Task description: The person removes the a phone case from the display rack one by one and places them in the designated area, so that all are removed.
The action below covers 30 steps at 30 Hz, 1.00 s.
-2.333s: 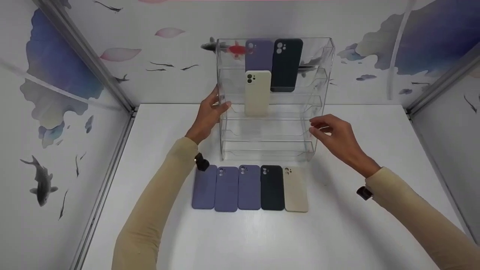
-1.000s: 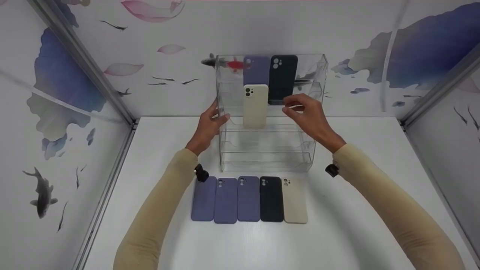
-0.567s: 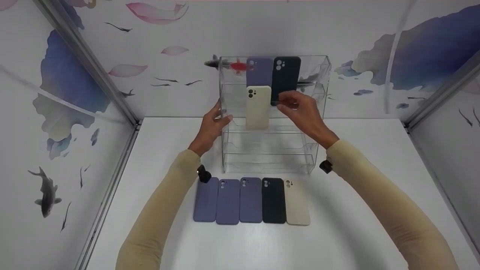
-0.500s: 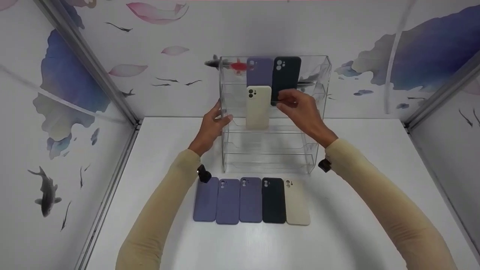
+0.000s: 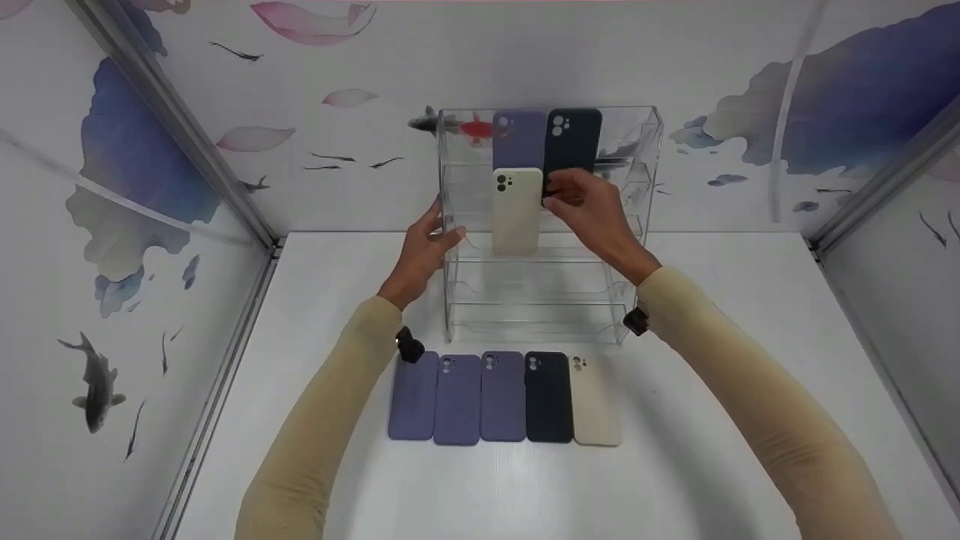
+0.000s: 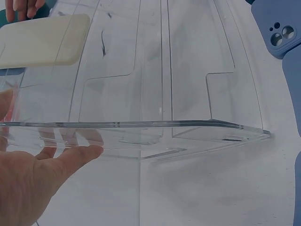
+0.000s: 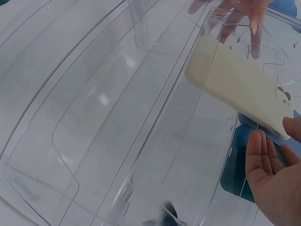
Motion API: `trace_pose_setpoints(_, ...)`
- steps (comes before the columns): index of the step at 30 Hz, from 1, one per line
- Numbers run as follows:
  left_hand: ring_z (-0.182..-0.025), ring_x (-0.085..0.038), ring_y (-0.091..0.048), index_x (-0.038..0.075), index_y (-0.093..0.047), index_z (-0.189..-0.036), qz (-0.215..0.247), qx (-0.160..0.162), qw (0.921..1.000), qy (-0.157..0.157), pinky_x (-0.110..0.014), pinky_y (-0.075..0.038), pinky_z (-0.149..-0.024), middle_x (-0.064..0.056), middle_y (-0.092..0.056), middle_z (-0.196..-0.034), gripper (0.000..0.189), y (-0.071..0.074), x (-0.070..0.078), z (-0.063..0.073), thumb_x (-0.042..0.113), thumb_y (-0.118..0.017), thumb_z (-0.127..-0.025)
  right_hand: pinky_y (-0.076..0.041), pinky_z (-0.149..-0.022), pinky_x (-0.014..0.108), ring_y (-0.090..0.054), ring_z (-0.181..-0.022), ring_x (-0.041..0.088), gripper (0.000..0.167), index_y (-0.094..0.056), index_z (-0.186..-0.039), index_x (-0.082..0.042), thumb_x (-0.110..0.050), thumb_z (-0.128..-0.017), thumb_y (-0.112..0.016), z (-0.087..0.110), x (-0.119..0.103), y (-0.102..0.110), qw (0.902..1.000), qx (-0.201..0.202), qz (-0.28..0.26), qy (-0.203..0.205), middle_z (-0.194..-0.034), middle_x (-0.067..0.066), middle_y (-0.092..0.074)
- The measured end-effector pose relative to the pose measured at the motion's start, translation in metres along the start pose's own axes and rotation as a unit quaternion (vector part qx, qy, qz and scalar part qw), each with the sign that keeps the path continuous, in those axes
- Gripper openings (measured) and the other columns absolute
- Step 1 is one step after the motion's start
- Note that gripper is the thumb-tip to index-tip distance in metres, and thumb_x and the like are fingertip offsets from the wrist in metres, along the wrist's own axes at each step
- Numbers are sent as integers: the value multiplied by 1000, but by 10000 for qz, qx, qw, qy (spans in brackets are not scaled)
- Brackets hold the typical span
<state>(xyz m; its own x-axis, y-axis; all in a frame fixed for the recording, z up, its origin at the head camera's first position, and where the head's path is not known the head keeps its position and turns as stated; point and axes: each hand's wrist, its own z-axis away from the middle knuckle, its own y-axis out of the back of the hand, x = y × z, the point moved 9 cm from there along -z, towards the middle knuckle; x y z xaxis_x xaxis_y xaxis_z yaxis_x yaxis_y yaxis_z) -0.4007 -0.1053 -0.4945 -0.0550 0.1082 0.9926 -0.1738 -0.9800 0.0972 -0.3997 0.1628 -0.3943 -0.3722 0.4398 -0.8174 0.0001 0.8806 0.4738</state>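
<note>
A clear acrylic display rack [image 5: 536,304] with stepped tiers stands at the back of the table. My left hand [image 5: 418,259] grips its left side panel, thumb at the front edge. In the upper tiers lean a purple phone case [image 5: 519,139], a dark green phone case [image 5: 574,139] and, in front and lower, a cream phone case [image 5: 516,217]. My right hand [image 5: 596,214] is at the cream case's right edge, in front of the dark green case's lower part. In the right wrist view its thumb [image 7: 292,128] overlaps the cream case's edge, and the fingers [image 7: 256,150] stand apart from the thumb.
Before the rack, a row lies flat on the white table [image 5: 495,495]: several purple phone cases [image 5: 457,401], a dark phone case [image 5: 549,397] and a cream phone case [image 5: 597,405]. Printed walls [image 5: 360,172] close in the back and both sides.
My right hand has come from the rack's right side up and leftward to the cream case's edge. My left hand stays on the rack's left panel. The cases have kept their places.
</note>
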Motion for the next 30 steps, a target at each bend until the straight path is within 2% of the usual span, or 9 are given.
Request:
trace_pose_setpoints(7,-150,-29,-53,32,-21,-178,91,16,10000,21,-63,-46,-118,-16,-41,-172,83,1,1,0,31,-71,-111,-59,-101,39,-73,-113,24,37,-70,-141,-1,-6,-105,-77,-5,-6,-5,9998,26,-121,149,-128,15,-75)
trace_pose_setpoints(14,-150,-29,-53,33,-20,-178,41,-22,10000,32,-65,-44,-119,-17,-39,-174,83,1,1,2,32,-69,-112,-60,-88,29,-74,-105,23,34,-72,-138,-2,-7,-105,-77,-9,-9,-8,9998,141,-85,96,-124,14,-76)
trace_pose_setpoints(20,-150,-29,-53,33,-19,-178,45,-72,10000,18,-65,-44,-119,-17,-40,-173,83,0,1,1,32,-69,-112,-61,-93,32,-74,-106,23,32,-74,-135,-1,-5,-104,-79,-8,-11,-6,9992,348,-66,184,-120,14,-77)
trace_pose_setpoints(30,-151,-29,-52,31,-19,-178,-108,36,9999,69,-60,-48,-117,-14,-43,-171,85,0,0,0,33,-71,-111,-64,-87,29,-76,-98,22,17,-78,-120,-1,-2,-103,-78,-6,-10,-4,9979,431,-413,247,-113,13,-77)
